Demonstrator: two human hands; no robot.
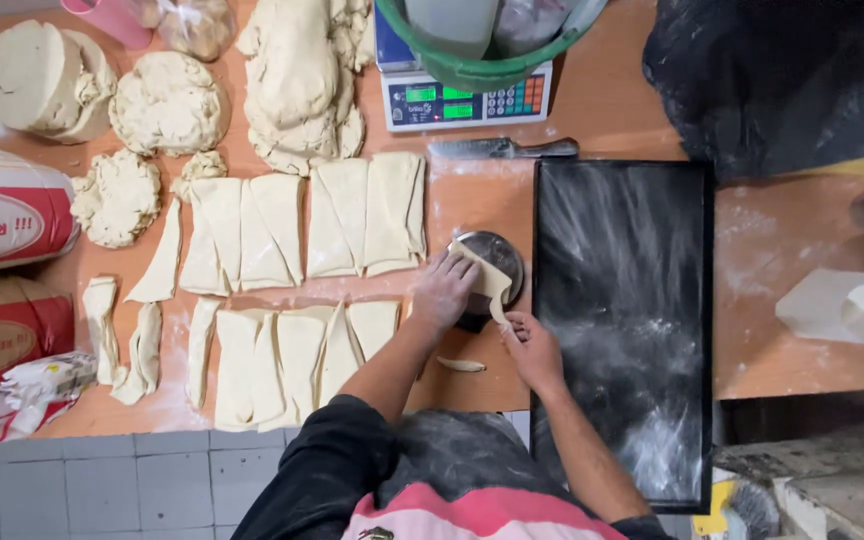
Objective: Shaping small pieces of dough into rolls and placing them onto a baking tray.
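Best done with the left hand (442, 292) steadying the dough strip (488, 282) over the round metal tin (497, 262) just left of the black tray (622, 330), right hand (532, 345) pinching its lower end, both grips closed on it. Counted outward from the tray: one tin, one knife (502, 148), one scale (464, 100), one green bucket (482, 65), roughly a dozen cut dough pieces (282, 290) on the worktop (592, 110).

The left hand (442, 292) hides part of the round metal tin (497, 262); the green bucket (482, 68) is cut off above.
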